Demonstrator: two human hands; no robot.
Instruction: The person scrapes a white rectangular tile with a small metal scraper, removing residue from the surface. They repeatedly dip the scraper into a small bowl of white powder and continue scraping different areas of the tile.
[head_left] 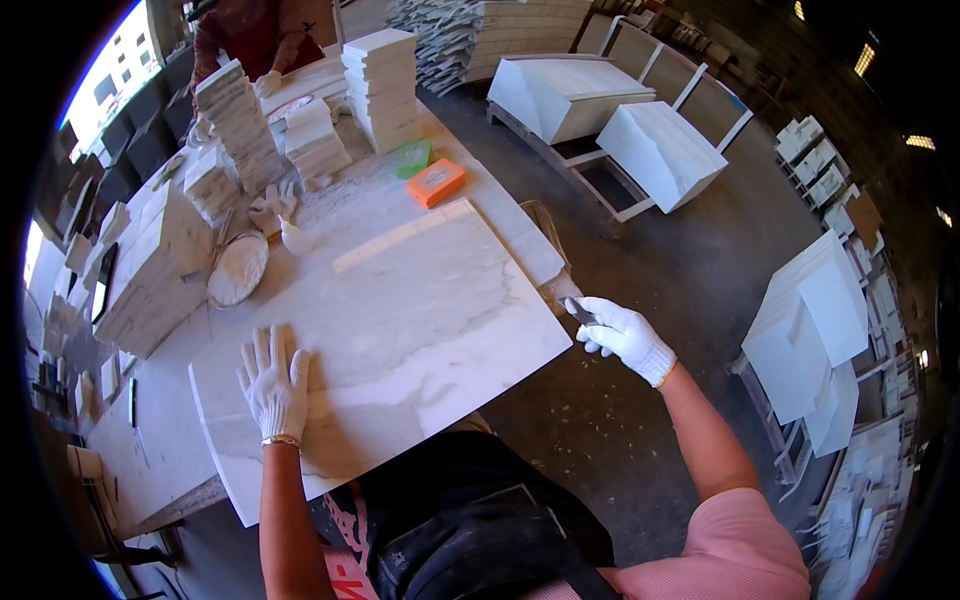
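Note:
A white marble slab [430,330] with grey veining lies in front of me on the worktable, its near edge overhanging toward my body. My left hand [271,388], in a white knitted glove, rests flat on the slab's left part with the fingers spread. Off the slab's right corner, my gloved right hand [625,340] grips a small dark flat tool [579,311], whose exact kind I cannot make out. The tool sits close to the slab's right edge; whether it touches is unclear.
An orange box [436,184] and a green piece [412,159] lie beyond the slab. To the left are a round dish of pale paste [239,270], a loose glove [272,208] and stacked tiles [160,265]. Another person [250,45] stands across the table. Marble blocks [662,155] sit on a rack.

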